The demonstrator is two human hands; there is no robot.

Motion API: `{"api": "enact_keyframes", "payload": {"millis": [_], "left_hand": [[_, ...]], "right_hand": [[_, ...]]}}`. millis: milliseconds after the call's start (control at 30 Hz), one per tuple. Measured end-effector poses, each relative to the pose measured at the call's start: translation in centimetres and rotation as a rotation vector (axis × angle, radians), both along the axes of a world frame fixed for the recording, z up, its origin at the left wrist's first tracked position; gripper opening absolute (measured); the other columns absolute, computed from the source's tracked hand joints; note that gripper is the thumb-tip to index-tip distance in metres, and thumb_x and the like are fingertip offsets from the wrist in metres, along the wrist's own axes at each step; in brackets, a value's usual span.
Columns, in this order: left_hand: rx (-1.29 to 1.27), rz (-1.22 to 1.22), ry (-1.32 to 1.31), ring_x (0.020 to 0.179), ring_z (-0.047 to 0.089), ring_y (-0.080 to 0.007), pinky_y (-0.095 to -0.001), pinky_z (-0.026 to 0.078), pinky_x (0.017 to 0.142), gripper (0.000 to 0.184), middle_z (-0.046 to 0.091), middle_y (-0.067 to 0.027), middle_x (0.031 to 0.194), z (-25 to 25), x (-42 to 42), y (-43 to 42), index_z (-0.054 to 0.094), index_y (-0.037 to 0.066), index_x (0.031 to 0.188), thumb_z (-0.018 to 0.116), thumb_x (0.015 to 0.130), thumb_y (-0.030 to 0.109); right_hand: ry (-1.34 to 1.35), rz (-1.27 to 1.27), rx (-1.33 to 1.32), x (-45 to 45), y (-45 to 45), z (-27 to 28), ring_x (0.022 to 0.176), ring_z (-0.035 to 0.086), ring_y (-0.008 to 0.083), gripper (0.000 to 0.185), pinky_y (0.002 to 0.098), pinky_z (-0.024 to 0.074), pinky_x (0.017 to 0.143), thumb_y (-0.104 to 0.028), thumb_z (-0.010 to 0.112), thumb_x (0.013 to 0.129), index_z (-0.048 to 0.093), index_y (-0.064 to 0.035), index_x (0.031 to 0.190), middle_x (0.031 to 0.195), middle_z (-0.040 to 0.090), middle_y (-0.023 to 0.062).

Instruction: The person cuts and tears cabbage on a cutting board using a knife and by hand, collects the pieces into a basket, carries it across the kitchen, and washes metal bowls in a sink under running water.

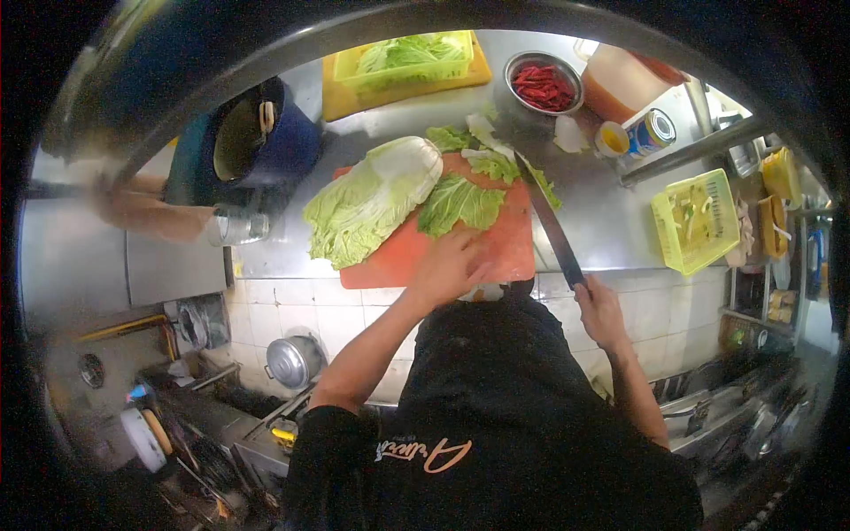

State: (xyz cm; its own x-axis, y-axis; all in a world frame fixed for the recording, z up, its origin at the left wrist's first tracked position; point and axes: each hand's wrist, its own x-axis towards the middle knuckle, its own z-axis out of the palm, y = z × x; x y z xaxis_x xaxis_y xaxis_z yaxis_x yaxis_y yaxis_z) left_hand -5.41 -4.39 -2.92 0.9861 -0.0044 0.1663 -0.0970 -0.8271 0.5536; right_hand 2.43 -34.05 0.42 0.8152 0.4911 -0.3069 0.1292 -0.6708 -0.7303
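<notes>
A large napa cabbage (376, 199) lies on the left part of an orange cutting board (394, 261). Loose green leaves (462, 205) rest on the board's middle and past its far edge. My left hand (452, 265) is over the near part of the board, fingers spread at the lower edge of a leaf, holding nothing that I can see. To the right of the board, my right hand (598, 310) is wrapped round the handle of a long knife (553, 221). The blade points away from me, its tip by the leaves at the back.
A yellow-green basket of cut leaves (403, 60), a metal bowl of red chillies (543, 83) and a blue bucket (266, 137) stand at the back. Another basket (696, 221) is at right. At left, another person's arm (159, 212) reaches to a clear container (239, 227).
</notes>
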Motion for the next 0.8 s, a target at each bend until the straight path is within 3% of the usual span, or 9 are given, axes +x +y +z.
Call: {"api": "enact_keyframes", "payload": {"millis": [33, 133, 233, 333, 433, 533, 633, 733, 800], "left_hand": [[-0.073, -0.02, 0.042, 0.113, 0.049, -0.0366, -0.0467, 0.041, 0.095, 0.024, 0.054, -0.018, 0.121, -1.1, -0.6, 0.1, 0.063, 0.005, 0.099, 0.065, 0.08, 0.02], [0.086, 0.2, -0.005, 0.112, 0.052, -0.0369, -0.0459, 0.042, 0.097, 0.038, 0.056, -0.0173, 0.119, -3.1, -0.4, 1.8, 0.062, 0.007, 0.112, 0.063, 0.083, 0.031], [0.3, 0.386, -0.088, 0.112, 0.05, -0.0364, -0.0445, 0.043, 0.092, 0.039, 0.053, -0.0195, 0.117, -2.7, 0.0, 1.9, 0.056, 0.003, 0.113, 0.062, 0.083, 0.028], [0.142, 0.371, 0.205, 0.11, 0.051, -0.0378, -0.0444, 0.045, 0.089, 0.048, 0.052, -0.0202, 0.117, -2.0, -0.7, 1.9, 0.051, 0.002, 0.122, 0.062, 0.083, 0.029], [0.038, 0.456, 0.22, 0.108, 0.052, -0.0407, -0.0454, 0.046, 0.087, 0.053, 0.053, -0.0205, 0.115, -0.7, -1.3, 1.4, 0.048, 0.0, 0.126, 0.061, 0.084, 0.03], [0.0, 0.567, -0.033, 0.105, 0.054, -0.0415, -0.0461, 0.048, 0.085, 0.056, 0.053, -0.0219, 0.114, -2.4, -1.1, 1.5, 0.047, -0.001, 0.126, 0.063, 0.083, 0.032], [-0.099, 0.593, 0.295, 0.103, 0.055, -0.0402, -0.0454, 0.048, 0.084, 0.057, 0.054, -0.0226, 0.111, -0.9, -0.8, 1.3, 0.047, -0.002, 0.124, 0.065, 0.082, 0.032], [-0.062, 0.448, 0.32, 0.1, 0.056, -0.039, -0.0456, 0.048, 0.082, 0.054, 0.054, -0.023, 0.108, -2.9, -2.2, 0.8, 0.049, -0.002, 0.12, 0.067, 0.08, 0.03], [-0.058, 0.527, 0.239, 0.098, 0.056, -0.0388, -0.0461, 0.048, 0.081, 0.05, 0.055, -0.0225, 0.105, -1.3, -2.8, -0.2, 0.051, -0.001, 0.116, 0.068, 0.079, 0.028]], "right_hand": [[0.007, 0.019, -0.016, -0.2, 0.2, 0.8, 0.073, 0.055, 0.0448, 0.017, 0.0474, 0.0426, 0.064, -0.017, 0.05, 0.094, 0.052, 0.0002, 0.092, 0.077, 0.056, 0.0242], [-0.042, 0.144, 0.013, -1.0, 0.7, 0.8, 0.075, 0.056, 0.0454, 0.017, 0.0498, 0.0432, 0.065, -0.017, 0.05, 0.093, 0.051, 0.0006, 0.093, 0.08, 0.057, 0.0253], [-0.061, 0.251, -0.046, -1.4, 1.5, 0.3, 0.076, 0.056, 0.0469, 0.017, 0.0527, 0.0435, 0.066, -0.017, 0.049, 0.093, 0.049, 0.0005, 0.092, 0.08, 0.057, 0.0266], [-0.06, 0.28, -0.129, -1.3, 1.4, 0.1, 0.075, 0.055, 0.0493, 0.017, 0.0553, 0.0427, 0.066, -0.017, 0.048, 0.093, 0.046, -0.0002, 0.09, 0.079, 0.057, 0.0274], [-0.098, 0.233, -0.155, -1.0, 1.3, 0.1, 0.075, 0.055, 0.0494, 0.016, 0.0555, 0.0417, 0.065, -0.016, 0.049, 0.092, 0.046, -0.0004, 0.09, 0.078, 0.057, 0.0272], [-0.118, 0.185, -0.135, -0.8, 1.4, 0.5, 0.074, 0.055, 0.0491, 0.014, 0.0557, 0.0409, 0.065, -0.015, 0.049, 0.092, 0.046, -0.0007, 0.09, 0.078, 0.057, 0.027], [-0.09, 0.221, -0.112, -0.9, 2.2, 1.3, 0.075, 0.054, 0.0489, 0.014, 0.0557, 0.0408, 0.065, -0.014, 0.05, 0.092, 0.046, -0.0013, 0.09, 0.081, 0.057, 0.0268], [-0.085, 0.293, -0.082, -1.5, 2.8, 0.8, 0.075, 0.055, 0.0488, 0.014, 0.0556, 0.0419, 0.065, -0.016, 0.049, 0.092, 0.046, -0.0023, 0.092, 0.085, 0.058, 0.0262], [-0.061, 0.32, -0.12, -1.8, 3.3, 0.4, 0.076, 0.055, 0.0488, 0.015, 0.0556, 0.0427, 0.066, -0.017, 0.048, 0.093, 0.046, -0.0029, 0.093, 0.088, 0.058, 0.0259]]}}
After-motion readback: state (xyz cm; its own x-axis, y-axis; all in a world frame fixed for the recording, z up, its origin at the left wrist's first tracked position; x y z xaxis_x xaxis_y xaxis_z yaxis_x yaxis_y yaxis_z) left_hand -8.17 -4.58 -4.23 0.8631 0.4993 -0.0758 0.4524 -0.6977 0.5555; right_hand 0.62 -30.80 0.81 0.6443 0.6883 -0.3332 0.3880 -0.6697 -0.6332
